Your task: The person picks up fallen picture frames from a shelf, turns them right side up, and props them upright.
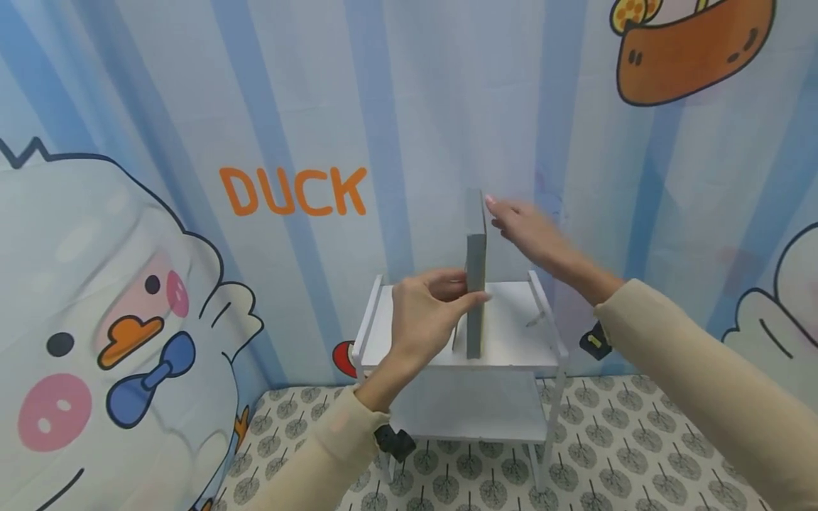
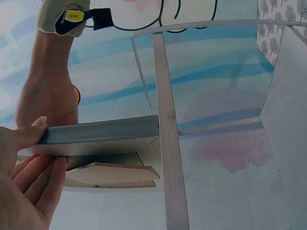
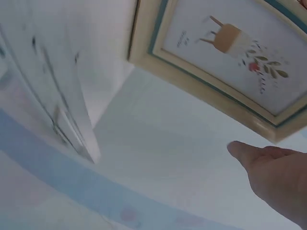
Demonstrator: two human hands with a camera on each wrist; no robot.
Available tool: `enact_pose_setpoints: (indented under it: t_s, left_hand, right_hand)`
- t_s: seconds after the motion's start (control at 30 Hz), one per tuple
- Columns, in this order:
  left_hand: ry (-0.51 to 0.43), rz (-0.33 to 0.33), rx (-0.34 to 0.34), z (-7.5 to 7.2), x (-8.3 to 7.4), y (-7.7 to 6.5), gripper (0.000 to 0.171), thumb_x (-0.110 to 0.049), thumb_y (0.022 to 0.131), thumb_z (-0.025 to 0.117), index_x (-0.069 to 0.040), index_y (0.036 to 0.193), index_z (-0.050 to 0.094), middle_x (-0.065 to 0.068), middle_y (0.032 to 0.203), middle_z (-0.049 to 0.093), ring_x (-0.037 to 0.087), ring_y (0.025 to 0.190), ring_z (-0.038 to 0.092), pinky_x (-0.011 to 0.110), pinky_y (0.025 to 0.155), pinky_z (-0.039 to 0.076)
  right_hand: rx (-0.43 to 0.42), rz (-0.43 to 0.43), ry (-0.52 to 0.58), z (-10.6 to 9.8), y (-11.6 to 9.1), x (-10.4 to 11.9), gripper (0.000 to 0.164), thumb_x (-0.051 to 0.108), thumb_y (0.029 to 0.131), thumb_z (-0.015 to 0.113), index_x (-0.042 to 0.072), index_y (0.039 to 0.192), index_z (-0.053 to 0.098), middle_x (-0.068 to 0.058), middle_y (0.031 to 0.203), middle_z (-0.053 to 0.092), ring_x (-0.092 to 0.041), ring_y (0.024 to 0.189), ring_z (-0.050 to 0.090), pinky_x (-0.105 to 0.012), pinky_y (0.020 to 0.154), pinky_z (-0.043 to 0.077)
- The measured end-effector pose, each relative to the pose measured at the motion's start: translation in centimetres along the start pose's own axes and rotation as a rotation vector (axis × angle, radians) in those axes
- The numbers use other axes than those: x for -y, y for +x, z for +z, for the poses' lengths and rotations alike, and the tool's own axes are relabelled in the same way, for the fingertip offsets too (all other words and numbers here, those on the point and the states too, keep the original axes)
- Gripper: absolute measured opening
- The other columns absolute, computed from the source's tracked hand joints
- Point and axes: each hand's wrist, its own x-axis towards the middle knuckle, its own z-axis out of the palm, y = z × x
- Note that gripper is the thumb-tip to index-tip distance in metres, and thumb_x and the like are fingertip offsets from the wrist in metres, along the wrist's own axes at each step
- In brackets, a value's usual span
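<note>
A picture frame [image 1: 476,284] with a grey outer edge stands upright, edge-on, on the top shelf of a white cart [image 1: 520,312]. My left hand [image 1: 427,312] pinches its near side, thumb on one face and fingers on the other. In the left wrist view, a thin flap [image 2: 112,173] sticks out behind the frame. The right wrist view shows the front, with a cream border [image 3: 206,91] around a print of a vase with leaves and a red flower. Beside the frame's upper part, my right hand [image 1: 527,227] has a fingertip close to the edge and grips nothing.
The cart has raised side rails [image 1: 547,312] and a lower shelf [image 1: 469,404]. Right behind it hangs a striped curtain [image 1: 434,128] with cartoon prints and the word DUCK. The floor [image 1: 613,440] has a tree pattern.
</note>
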Motion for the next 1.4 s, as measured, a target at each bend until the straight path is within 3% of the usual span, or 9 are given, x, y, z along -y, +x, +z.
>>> enact_pose_setpoints:
  t_s: [0.17, 0.3, 0.5, 1.03, 1.27, 1.4]
  left_hand:
    - [-0.002, -0.016, 0.003, -0.2, 0.2, 0.0, 0.034, -0.021, 0.084, 0.091, -0.006, 0.112, 0.081, 0.01, 0.099, 0.083, 0.016, 0.09, 0.082, 0.027, 0.076, 0.066]
    - [-0.012, -0.02, 0.007, -0.5, 0.1, 0.0, 0.033, -0.018, 0.084, 0.09, -0.006, 0.113, 0.081, 0.01, 0.1, 0.083, 0.016, 0.091, 0.082, 0.029, 0.079, 0.067]
    - [-0.015, -0.018, 0.01, -0.7, 0.3, 0.1, 0.031, -0.018, 0.085, 0.089, -0.007, 0.113, 0.082, 0.01, 0.101, 0.083, 0.016, 0.092, 0.082, 0.03, 0.079, 0.067]
    - [-0.02, -0.023, 0.024, -0.6, 0.6, 0.5, 0.032, -0.018, 0.085, 0.089, -0.007, 0.114, 0.081, 0.009, 0.101, 0.084, 0.015, 0.093, 0.082, 0.03, 0.081, 0.067]
    - [0.114, 0.056, 0.161, -2.4, 1.5, -0.2, 0.04, -0.016, 0.101, 0.069, -0.004, 0.139, 0.068, 0.013, 0.139, 0.071, 0.026, 0.122, 0.074, 0.036, 0.105, 0.06]
    - [0.114, -0.011, 0.218, -3.2, 2.8, -0.8, 0.044, -0.016, 0.104, 0.062, -0.008, 0.148, 0.061, 0.011, 0.148, 0.065, 0.027, 0.13, 0.069, 0.038, 0.105, 0.06]
  right_hand:
    - [-0.013, -0.138, -0.251, -1.0, -1.0, 1.9, 0.072, 0.06, 0.111, 0.034, 0.016, 0.167, 0.03, -0.01, 0.174, 0.03, -0.036, 0.162, 0.028, -0.063, 0.131, 0.024]
    - [0.042, -0.274, -0.441, -1.2, -1.2, 3.5, 0.074, 0.059, 0.11, 0.038, 0.015, 0.168, 0.026, -0.008, 0.176, 0.026, -0.033, 0.164, 0.025, -0.06, 0.133, 0.022]
    - [0.113, -0.306, -0.635, -1.1, -1.3, 4.8, 0.084, 0.065, 0.108, 0.036, 0.008, 0.168, 0.022, -0.016, 0.176, 0.018, -0.041, 0.165, 0.014, -0.063, 0.134, 0.014]
    - [0.244, -0.306, -0.642, -1.6, -0.4, 5.5, 0.063, 0.042, 0.115, 0.03, 0.003, 0.166, 0.028, -0.018, 0.174, 0.025, -0.037, 0.164, 0.022, -0.057, 0.134, 0.019]
    - [0.256, -0.305, -0.662, -1.5, -0.7, 5.7, 0.061, 0.038, 0.115, 0.032, 0.003, 0.165, 0.029, -0.018, 0.174, 0.026, -0.037, 0.163, 0.023, -0.057, 0.134, 0.021]
    - [0.248, -0.318, -0.664, -1.3, -0.5, 6.1, 0.061, 0.037, 0.115, 0.033, 0.002, 0.165, 0.03, -0.019, 0.173, 0.027, -0.037, 0.163, 0.024, -0.056, 0.134, 0.021]
